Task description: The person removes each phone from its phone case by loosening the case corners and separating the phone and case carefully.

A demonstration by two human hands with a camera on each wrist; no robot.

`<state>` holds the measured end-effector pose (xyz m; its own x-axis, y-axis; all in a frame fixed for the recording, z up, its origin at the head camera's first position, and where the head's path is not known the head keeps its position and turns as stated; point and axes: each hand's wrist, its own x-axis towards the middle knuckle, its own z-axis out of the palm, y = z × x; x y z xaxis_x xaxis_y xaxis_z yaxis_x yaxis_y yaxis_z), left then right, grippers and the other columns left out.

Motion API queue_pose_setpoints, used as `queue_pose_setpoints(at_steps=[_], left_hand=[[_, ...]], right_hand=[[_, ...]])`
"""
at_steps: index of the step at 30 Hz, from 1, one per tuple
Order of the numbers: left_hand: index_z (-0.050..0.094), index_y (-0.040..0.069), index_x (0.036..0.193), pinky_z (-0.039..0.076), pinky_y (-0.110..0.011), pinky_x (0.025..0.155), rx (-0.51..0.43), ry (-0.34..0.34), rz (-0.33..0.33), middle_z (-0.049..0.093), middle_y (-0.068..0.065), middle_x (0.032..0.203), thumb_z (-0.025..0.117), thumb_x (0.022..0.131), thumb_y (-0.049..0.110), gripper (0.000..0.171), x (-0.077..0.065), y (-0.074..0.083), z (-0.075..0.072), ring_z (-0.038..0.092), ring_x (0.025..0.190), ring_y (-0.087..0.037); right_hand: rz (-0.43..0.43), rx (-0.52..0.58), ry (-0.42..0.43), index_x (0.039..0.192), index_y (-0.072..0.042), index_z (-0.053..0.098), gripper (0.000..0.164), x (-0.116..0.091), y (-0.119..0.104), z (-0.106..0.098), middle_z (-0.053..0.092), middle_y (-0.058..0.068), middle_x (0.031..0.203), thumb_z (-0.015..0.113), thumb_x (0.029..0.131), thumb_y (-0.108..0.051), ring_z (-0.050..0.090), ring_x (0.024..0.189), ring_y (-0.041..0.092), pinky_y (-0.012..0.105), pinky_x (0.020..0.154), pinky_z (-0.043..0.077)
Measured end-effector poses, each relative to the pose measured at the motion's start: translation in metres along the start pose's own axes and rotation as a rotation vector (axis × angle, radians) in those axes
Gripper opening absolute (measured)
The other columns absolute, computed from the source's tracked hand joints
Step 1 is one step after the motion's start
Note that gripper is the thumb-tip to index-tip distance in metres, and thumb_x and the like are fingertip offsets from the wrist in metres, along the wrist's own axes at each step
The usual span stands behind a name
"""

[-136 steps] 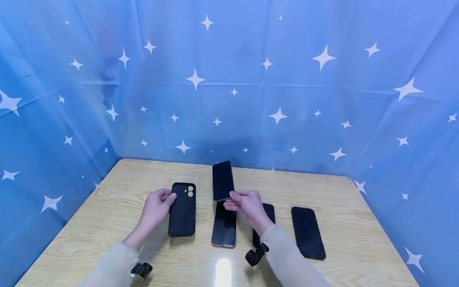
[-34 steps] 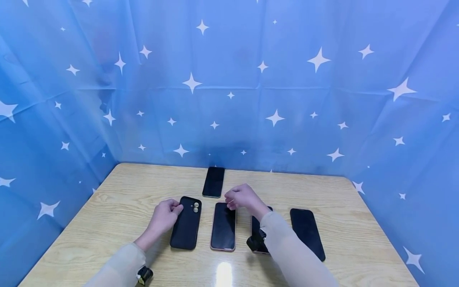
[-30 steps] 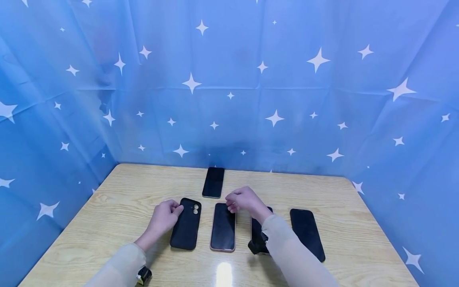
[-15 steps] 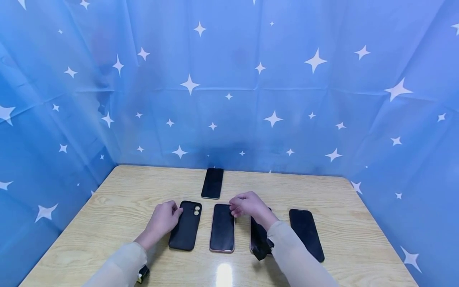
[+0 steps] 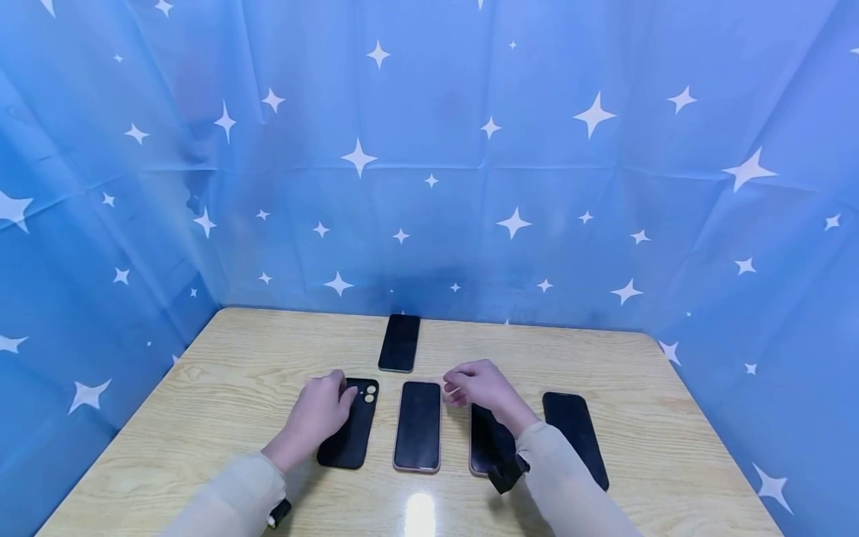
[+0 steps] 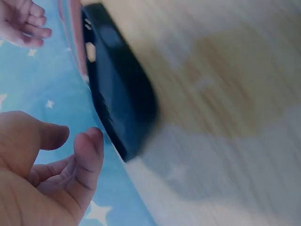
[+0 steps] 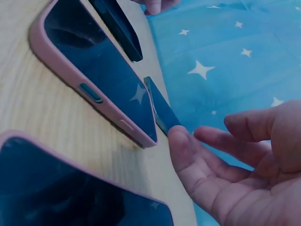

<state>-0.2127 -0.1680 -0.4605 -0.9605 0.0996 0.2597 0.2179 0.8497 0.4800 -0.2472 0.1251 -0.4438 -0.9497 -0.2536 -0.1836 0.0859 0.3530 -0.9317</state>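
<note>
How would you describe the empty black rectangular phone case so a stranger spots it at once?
Find the pale wood-grain table before the blue star-patterned cloth. In the nearer row of four, take the leftmost item: the black, round-cornered rectangular phone case. Unlike the dark glass-screened phones to its right, it is hollow, with two round openings at its upper right.

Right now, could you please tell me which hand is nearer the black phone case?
Left. The left hand is close by the far end of the black phone case; the right hand is farther off, past a pink-edged phone.
</note>
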Motion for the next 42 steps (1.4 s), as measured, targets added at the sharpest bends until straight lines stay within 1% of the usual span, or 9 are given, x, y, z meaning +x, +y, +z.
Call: queue_pose_setpoints(at_steps=[7,11,16,20,23,28,31,35,42], left_hand=[[0.054,0.008,0.077,0.037,-0.025,0.048,-0.068,-0.018,0.070,0.046,0.002,0.058,0.071,0.097,0.010,0.026,0.002,0.023,0.011,0.042,0.049,-0.010],[0.057,0.004,0.083,0.038,-0.024,0.048,-0.106,-0.082,0.082,0.047,0.003,0.057,0.071,0.097,0.011,0.021,0.001,0.035,0.018,0.043,0.048,-0.008],[0.062,-0.004,0.100,0.041,-0.027,0.049,-0.124,-0.187,0.011,0.051,0.000,0.062,0.071,0.099,0.018,0.024,-0.003,0.050,0.027,0.048,0.052,-0.011],[0.062,-0.005,0.103,0.042,-0.030,0.050,-0.113,-0.253,-0.073,0.053,-0.004,0.068,0.073,0.097,0.026,0.033,-0.005,0.061,0.034,0.052,0.059,-0.016],[0.062,-0.008,0.107,0.047,-0.034,0.053,-0.089,-0.278,-0.105,0.059,-0.009,0.073,0.075,0.096,0.032,0.043,-0.006,0.068,0.039,0.060,0.066,-0.020],[0.059,-0.018,0.122,0.058,-0.045,0.072,-0.045,-0.298,-0.112,0.068,-0.027,0.101,0.077,0.093,0.041,0.068,-0.008,0.077,0.047,0.071,0.090,-0.034],[0.061,-0.019,0.118,0.059,-0.048,0.073,-0.019,-0.313,-0.089,0.067,-0.028,0.103,0.078,0.091,0.044,0.070,-0.009,0.081,0.051,0.070,0.087,-0.035],[0.066,-0.015,0.105,0.057,-0.045,0.065,0.020,-0.308,-0.071,0.064,-0.020,0.090,0.082,0.087,0.046,0.066,-0.010,0.085,0.055,0.065,0.074,-0.030],[0.064,-0.012,0.110,0.052,-0.040,0.058,0.065,-0.285,-0.154,0.059,-0.015,0.085,0.088,0.079,0.048,0.072,-0.008,0.089,0.058,0.062,0.070,-0.026]], right_hand=[[-0.035,-0.022,0.034,0.121,0.011,0.069,0.028,-0.008,0.008,0.002,0.074,0.018,0.102,0.055,0.105,-0.008,0.073,0.086,0.027,0.040,0.080,0.062],[-0.049,-0.036,0.066,0.123,0.010,0.068,0.029,-0.012,0.013,0.001,0.073,0.018,0.107,0.054,0.106,-0.008,0.073,0.090,0.029,0.041,0.081,0.062],[-0.084,-0.042,0.100,0.127,0.009,0.066,0.029,-0.017,0.017,0.001,0.072,0.022,0.114,0.055,0.105,-0.007,0.073,0.090,0.032,0.044,0.082,0.062],[-0.096,-0.052,0.133,0.129,0.007,0.066,0.029,-0.021,0.020,0.002,0.072,0.021,0.117,0.056,0.105,-0.007,0.073,0.091,0.031,0.043,0.083,0.061],[-0.104,-0.056,0.151,0.128,0.007,0.067,0.029,-0.023,0.021,0.003,0.072,0.021,0.116,0.057,0.104,-0.007,0.073,0.092,0.031,0.043,0.083,0.062],[-0.109,-0.061,0.167,0.127,0.008,0.067,0.029,-0.025,0.023,0.003,0.073,0.021,0.112,0.057,0.104,-0.007,0.074,0.092,0.030,0.042,0.082,0.062],[-0.097,-0.057,0.174,0.127,0.007,0.067,0.029,-0.026,0.023,0.003,0.073,0.019,0.111,0.057,0.104,-0.008,0.073,0.093,0.029,0.043,0.082,0.062],[-0.083,-0.053,0.179,0.127,0.006,0.068,0.029,-0.028,0.024,0.003,0.074,0.017,0.106,0.057,0.104,-0.009,0.073,0.090,0.027,0.043,0.082,0.061],[-0.079,-0.040,0.186,0.127,0.007,0.067,0.029,-0.025,0.026,0.002,0.074,0.017,0.101,0.057,0.104,-0.007,0.073,0.087,0.028,0.042,0.080,0.062]])
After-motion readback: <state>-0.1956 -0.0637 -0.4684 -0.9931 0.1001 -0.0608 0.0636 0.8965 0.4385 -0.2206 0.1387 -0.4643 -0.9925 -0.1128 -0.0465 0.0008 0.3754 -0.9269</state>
